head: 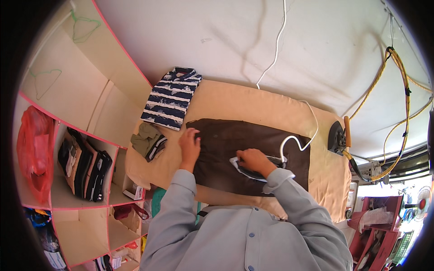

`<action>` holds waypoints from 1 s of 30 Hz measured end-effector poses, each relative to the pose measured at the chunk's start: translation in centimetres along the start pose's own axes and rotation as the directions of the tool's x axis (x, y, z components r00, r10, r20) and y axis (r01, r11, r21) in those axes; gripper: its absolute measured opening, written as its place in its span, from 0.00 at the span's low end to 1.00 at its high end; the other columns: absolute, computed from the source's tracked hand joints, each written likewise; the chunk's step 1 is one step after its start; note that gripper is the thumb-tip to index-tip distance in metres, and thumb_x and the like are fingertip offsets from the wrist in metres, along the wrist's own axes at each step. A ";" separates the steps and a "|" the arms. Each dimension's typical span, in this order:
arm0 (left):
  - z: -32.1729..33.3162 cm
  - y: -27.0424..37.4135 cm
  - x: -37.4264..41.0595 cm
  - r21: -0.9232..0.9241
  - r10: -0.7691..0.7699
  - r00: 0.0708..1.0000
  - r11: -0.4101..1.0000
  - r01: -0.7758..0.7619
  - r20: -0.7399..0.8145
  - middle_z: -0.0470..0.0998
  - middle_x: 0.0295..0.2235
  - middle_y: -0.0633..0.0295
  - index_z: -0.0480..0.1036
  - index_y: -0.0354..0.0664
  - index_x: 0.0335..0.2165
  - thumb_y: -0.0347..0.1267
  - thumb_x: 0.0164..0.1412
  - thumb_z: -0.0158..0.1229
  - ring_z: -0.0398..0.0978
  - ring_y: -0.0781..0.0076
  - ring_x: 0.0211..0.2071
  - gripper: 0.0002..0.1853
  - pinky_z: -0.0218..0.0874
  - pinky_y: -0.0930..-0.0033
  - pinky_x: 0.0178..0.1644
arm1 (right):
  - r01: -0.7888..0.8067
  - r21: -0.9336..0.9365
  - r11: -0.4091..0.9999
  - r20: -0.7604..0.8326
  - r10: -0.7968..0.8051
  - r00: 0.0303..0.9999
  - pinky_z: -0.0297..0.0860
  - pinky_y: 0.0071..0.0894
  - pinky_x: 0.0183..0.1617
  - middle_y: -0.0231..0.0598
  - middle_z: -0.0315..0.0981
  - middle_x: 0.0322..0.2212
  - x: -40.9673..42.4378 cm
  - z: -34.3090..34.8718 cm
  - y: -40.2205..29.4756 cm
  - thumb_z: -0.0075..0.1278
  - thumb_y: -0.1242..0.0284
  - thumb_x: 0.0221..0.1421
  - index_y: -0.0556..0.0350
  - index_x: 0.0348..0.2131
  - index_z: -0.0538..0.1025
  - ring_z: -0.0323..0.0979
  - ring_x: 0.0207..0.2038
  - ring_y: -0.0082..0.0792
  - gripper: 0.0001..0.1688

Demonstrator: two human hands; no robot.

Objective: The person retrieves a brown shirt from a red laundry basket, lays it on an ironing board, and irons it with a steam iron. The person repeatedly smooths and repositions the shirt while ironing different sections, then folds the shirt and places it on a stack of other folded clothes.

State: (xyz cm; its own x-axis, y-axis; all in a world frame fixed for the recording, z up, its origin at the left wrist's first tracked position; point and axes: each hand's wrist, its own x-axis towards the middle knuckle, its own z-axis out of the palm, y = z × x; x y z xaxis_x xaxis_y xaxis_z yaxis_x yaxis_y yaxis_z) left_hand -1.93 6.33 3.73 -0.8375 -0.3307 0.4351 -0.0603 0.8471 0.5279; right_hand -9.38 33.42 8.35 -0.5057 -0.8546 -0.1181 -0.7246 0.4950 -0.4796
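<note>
My right hand (pixel 252 159) is closed around the handle of an electric clothes iron (pixel 251 174). The iron rests on a dark brown garment (pixel 223 159) spread over the padded ironing table, and a white cord (pixel 287 139) leads from its rear. At the garment's left edge is my left hand (pixel 190 144), fingers loosely bent and apart, with nothing visible in them. I cannot tell whether it touches the cloth. A folded navy-and-white striped shirt (pixel 171 98) lies beyond it, near the wall. Nearer on the left sits a crumpled olive cloth (pixel 145 140) with a dark striped piece.
A second iron (pixel 335 137) with an orange handle stands at the table's (pixel 234 98) right end, its yellow hose (pixel 407 101) hanging above. Pink-edged shelves (pixel 81 227) at left hold folded clothes (pixel 84 166) and a red plastic bag (pixel 35 152). A fan (pixel 422 203) is far right.
</note>
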 end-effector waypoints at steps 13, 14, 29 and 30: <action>2.6 -1.2 4.0 0.017 -0.085 0.930 0.996 0.085 0.357 0.65 0.52 0.57 0.69 0.44 0.46 0.41 0.50 0.60 0.61 0.55 0.54 0.24 0.50 0.50 0.55 | -0.132 0.036 0.991 -0.275 0.136 0.952 0.68 0.46 0.38 0.44 0.74 0.23 7.4 -6.4 1.1 0.57 0.68 0.42 0.52 0.30 0.72 0.73 0.32 0.48 0.13; 2.5 -2.1 4.8 0.080 -0.209 0.956 0.977 0.196 0.206 0.67 0.50 0.55 0.70 0.44 0.44 0.41 0.51 0.60 0.62 0.55 0.52 0.23 0.53 0.52 0.53 | -0.088 0.001 0.996 -0.276 0.084 0.957 0.68 0.46 0.38 0.44 0.73 0.23 8.2 -5.6 1.0 0.57 0.68 0.42 0.52 0.30 0.72 0.73 0.32 0.48 0.13; 4.2 -9.3 2.7 -0.102 -0.525 0.846 0.841 0.532 0.090 0.75 0.26 0.46 0.70 0.30 0.30 0.34 0.54 0.58 0.74 0.50 0.29 0.14 0.63 0.60 0.33 | 0.025 -0.129 0.991 -0.281 -0.061 0.958 0.70 0.42 0.28 0.43 0.72 0.22 18.7 2.7 -3.7 0.47 0.72 0.49 0.55 0.29 0.67 0.74 0.25 0.44 0.07; 4.5 -9.8 2.4 -0.065 -0.510 0.856 0.854 0.515 0.082 0.75 0.26 0.46 0.70 0.30 0.30 0.34 0.54 0.58 0.74 0.49 0.29 0.14 0.63 0.59 0.33 | 0.044 -0.120 0.992 -0.290 -0.077 0.954 0.70 0.41 0.27 0.44 0.72 0.22 18.2 2.6 -3.3 0.46 0.73 0.50 0.55 0.29 0.67 0.74 0.25 0.43 0.05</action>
State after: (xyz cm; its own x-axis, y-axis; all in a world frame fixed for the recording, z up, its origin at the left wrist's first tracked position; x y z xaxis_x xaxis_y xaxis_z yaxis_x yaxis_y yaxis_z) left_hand -5.82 -0.89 -3.66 -0.7305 -0.6815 0.0435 -0.4477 0.5261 0.7231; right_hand -14.97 15.80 5.53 -0.5621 -0.8081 0.1763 -0.7969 0.4721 -0.3768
